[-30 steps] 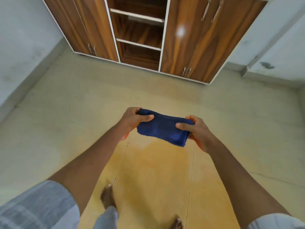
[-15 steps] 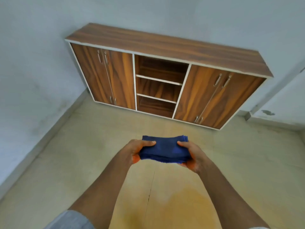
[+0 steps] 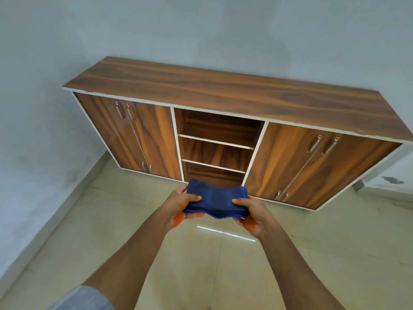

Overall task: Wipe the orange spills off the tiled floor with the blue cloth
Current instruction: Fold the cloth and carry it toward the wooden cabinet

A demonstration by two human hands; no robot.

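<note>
A folded blue cloth (image 3: 216, 201) is held flat in the air in front of me, above the tiled floor (image 3: 312, 253). My left hand (image 3: 178, 206) grips its left end, thumb on top. My right hand (image 3: 252, 214) grips its right end the same way. Both palms carry orange stains. No orange spill shows on the floor in this view; the tiles below my arms look pale beige.
A low wooden cabinet (image 3: 223, 95) stands against the grey wall (image 3: 201, 30) ahead, with closed doors left and right and open shelves (image 3: 215, 144) in the middle. Another wall (image 3: 33, 153) runs along the left side. A bright light streak (image 3: 225, 232) reflects on the floor.
The view has tilted up from the floor to the cabinet and wall, and the orange spill has left the frame. Both hands kept hold of the cloth.
</note>
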